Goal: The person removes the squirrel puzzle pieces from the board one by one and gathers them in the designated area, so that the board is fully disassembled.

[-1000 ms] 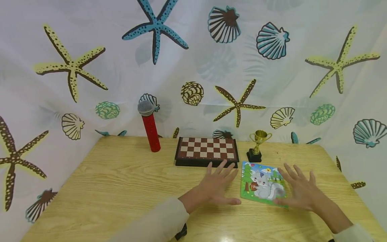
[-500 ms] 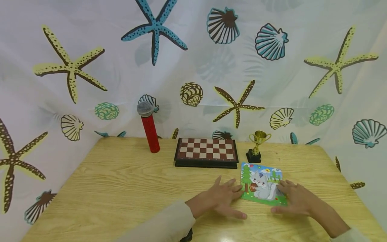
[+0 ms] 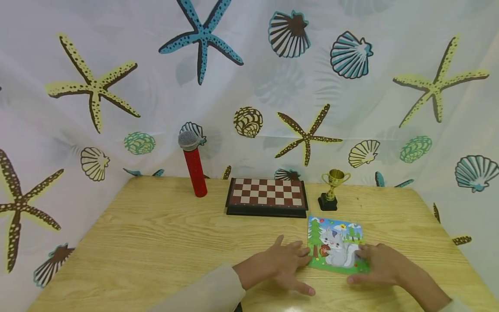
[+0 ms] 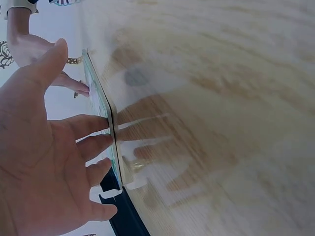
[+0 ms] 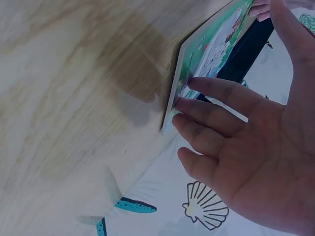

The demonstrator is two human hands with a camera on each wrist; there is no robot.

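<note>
A flat picture board (image 3: 336, 249) showing a grey squirrel with a nut lies on the table, between my two hands. My left hand (image 3: 286, 264) is at its left edge, fingers spread and fingertips touching the edge; the left wrist view shows the thumb held well apart. At the right side of the board, my right hand (image 3: 383, 266) rests its fingertips on the surface near the edge, as the right wrist view shows, with the palm off the table. Neither hand curls round the board.
Behind the board stand a black-framed checkered board box (image 3: 267, 197) and a small gold trophy cup (image 3: 331, 188) on a black base. A red microphone (image 3: 194, 164) stands at the back left. A shell-and-starfish cloth (image 3: 218, 99) hangs behind the wooden table (image 3: 156, 242).
Both hands have come down from above the table onto the left and right edges of the picture board. The board has slid a little nearer to me and slightly left.
</note>
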